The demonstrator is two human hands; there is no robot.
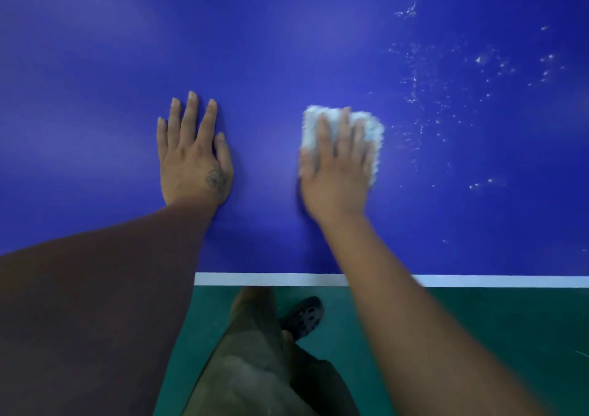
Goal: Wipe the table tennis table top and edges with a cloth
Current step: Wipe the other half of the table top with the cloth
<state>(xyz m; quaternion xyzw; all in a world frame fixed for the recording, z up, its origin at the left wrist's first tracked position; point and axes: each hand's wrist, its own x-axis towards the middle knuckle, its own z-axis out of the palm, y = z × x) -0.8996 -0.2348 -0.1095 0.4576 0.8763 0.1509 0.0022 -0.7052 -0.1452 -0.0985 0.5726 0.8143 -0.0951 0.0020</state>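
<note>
Cloth (373, 130) under flat right hand (336, 176), left hand (191, 157) spread flat on table (287, 49)

No readable text, label, brand, number or sign shows anywhere.

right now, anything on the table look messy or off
White specks are scattered over the blue table to the right of the cloth, not yet wiped. Nothing else stands out.
</note>
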